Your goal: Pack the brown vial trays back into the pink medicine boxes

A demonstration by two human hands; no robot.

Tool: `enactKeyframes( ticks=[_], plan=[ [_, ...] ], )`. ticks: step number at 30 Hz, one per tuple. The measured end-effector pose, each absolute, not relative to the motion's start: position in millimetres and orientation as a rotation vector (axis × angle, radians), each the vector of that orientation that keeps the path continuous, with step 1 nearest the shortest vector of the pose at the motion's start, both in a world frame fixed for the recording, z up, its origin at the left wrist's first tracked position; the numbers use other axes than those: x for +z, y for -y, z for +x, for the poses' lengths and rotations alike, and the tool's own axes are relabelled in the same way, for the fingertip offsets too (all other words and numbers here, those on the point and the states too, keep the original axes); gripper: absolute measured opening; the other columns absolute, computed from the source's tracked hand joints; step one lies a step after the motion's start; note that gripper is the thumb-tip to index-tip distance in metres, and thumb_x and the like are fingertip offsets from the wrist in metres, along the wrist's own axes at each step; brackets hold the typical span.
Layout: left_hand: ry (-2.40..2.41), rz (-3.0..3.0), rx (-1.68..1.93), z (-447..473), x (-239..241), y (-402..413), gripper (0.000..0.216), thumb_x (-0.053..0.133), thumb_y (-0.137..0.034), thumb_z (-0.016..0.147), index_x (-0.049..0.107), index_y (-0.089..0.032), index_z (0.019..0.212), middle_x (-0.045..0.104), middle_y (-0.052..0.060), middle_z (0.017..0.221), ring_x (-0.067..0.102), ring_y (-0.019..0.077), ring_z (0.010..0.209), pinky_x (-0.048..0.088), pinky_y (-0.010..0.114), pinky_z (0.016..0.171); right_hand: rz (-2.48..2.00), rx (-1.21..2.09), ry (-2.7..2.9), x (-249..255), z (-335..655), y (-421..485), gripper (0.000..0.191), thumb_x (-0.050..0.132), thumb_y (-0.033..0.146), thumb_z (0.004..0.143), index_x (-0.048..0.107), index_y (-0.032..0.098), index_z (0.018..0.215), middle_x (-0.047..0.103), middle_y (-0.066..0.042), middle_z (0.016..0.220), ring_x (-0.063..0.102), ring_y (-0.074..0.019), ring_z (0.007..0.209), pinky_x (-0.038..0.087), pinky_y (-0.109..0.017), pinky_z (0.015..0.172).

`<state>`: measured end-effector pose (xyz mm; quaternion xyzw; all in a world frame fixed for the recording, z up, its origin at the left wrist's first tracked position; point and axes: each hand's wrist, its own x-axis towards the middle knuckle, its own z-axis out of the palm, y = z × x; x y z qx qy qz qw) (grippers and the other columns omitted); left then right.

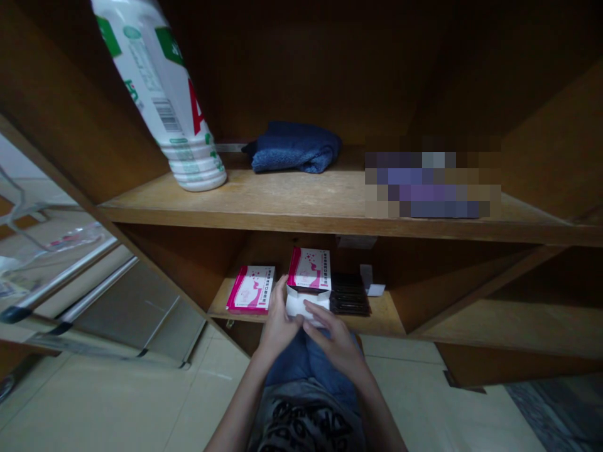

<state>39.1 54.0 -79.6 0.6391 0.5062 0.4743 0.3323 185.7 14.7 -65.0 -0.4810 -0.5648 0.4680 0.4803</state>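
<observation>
My left hand [280,319] is closed around the left side of a white and pink medicine box [309,269] at the lower shelf. The near end of this box is open, and its white flap [301,304] folds out toward me. Over that flap lies my right hand [333,339], fingers stretched and apart, the fingertips at the white card. A second medicine box [253,289] of the same print lies flat to the left. Just right of the held box is a row of thin dark packets [349,295]. What the open box contains is hidden.
On the upper shelf [282,198] stand a white bottle [164,100] at left and a folded blue towel [296,149]; a pixelated patch covers something at right. A white piece of card [373,285] is behind the packets. A metal-framed rack [94,301] is at left.
</observation>
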Motion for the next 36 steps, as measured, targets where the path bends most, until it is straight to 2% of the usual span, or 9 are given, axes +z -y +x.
enactKeyframes(
  ticks=[4,9,12,16,18,23,28,32,36],
  plan=[
    [-1.344,1.740,1.241,40.2,-80.2,-57.7,0.074,0.057,-0.013,0.069,0.030,-0.020,0.137,0.035,0.012,0.144,0.029,0.0266,0.135,0.024,0.047,0.111,-1.095,1.304,1.167,-79.7,173.9,-14.9,0.059,0.067,0.042,0.075,0.051,0.028,0.130,0.054,-0.008,0.134,0.051,-0.0269,0.122,0.039,-0.050,0.103],
    [-1.469,1.887,1.279,43.5,-77.4,-71.0,0.049,0.055,-0.027,0.081,0.043,-0.020,0.127,0.049,0.012,0.131,0.043,0.0251,0.126,0.032,0.046,0.106,-1.062,1.298,1.100,-86.2,174.0,-8.1,0.065,0.067,0.043,0.075,0.044,0.032,0.134,0.046,-0.006,0.141,0.045,-0.0266,0.127,0.035,-0.052,0.105],
    [-1.481,1.925,1.288,41.1,-74.3,-73.6,0.041,0.053,-0.023,0.080,0.049,-0.020,0.120,0.055,0.012,0.125,0.048,0.0246,0.121,0.035,0.045,0.104,-1.043,1.285,1.116,-88.4,177.0,-1.4,0.069,0.066,0.044,0.076,0.037,0.035,0.138,0.045,-0.005,0.142,0.046,-0.0259,0.127,0.036,-0.051,0.105],
    [-1.408,1.851,1.255,31.4,-70.8,-71.7,0.047,0.048,-0.012,0.074,0.052,-0.019,0.120,0.057,0.009,0.125,0.051,0.0228,0.119,0.036,0.044,0.104,-1.003,1.261,1.024,-91.2,183.2,2.0,0.074,0.066,0.042,0.077,0.030,0.035,0.141,0.036,-0.005,0.147,0.043,-0.0251,0.129,0.037,-0.048,0.105],
    [-1.362,1.744,1.241,26.2,-69.7,-71.7,0.048,0.044,-0.011,0.073,0.053,-0.019,0.119,0.060,0.009,0.122,0.054,0.0220,0.115,0.039,0.043,0.102,-0.989,1.264,0.927,-92.1,185.9,0.6,0.070,0.062,0.044,0.079,0.032,0.030,0.141,0.034,-0.007,0.148,0.041,-0.0257,0.130,0.037,-0.048,0.106],
    [-1.255,1.557,1.273,20.3,-69.5,-78.5,0.046,0.041,-0.012,0.074,0.055,-0.016,0.117,0.063,0.010,0.117,0.059,0.0214,0.109,0.043,0.042,0.099,-0.837,1.461,0.792,-94.1,184.3,-8.1,0.048,0.045,0.046,0.086,0.051,0.025,0.129,0.049,-0.007,0.138,0.045,-0.0233,0.127,0.035,-0.047,0.108],
    [-1.310,1.748,1.262,27.3,-64.5,-90.6,0.041,0.048,-0.018,0.078,0.056,-0.020,0.118,0.058,0.008,0.126,0.050,0.0220,0.120,0.034,0.041,0.106,-0.767,1.600,0.744,-93.2,172.8,-23.4,0.041,0.035,0.041,0.087,0.062,0.023,0.112,0.060,-0.007,0.126,0.050,-0.0223,0.123,0.035,-0.047,0.108],
    [-1.474,1.962,1.047,39.8,-59.6,-98.2,0.035,0.046,-0.036,0.087,0.059,-0.019,0.114,0.064,0.010,0.107,0.055,0.0248,0.109,0.039,0.042,0.098,-0.676,1.688,0.423,-85.3,164.7,-32.7,0.035,0.040,0.035,0.083,0.067,0.020,0.099,0.068,-0.007,0.113,0.055,-0.0202,0.118,0.033,-0.042,0.110],
    [-1.531,2.053,0.912,46.6,-60.0,-99.1,0.034,0.042,-0.037,0.090,0.060,-0.017,0.111,0.064,0.009,0.095,0.058,0.0230,0.098,0.044,0.038,0.090,-0.616,1.722,0.120,-77.2,160.5,-35.3,0.029,0.046,0.028,0.080,0.068,0.017,0.093,0.071,-0.008,0.106,0.059,-0.0179,0.113,0.034,-0.035,0.109]
  ],
)
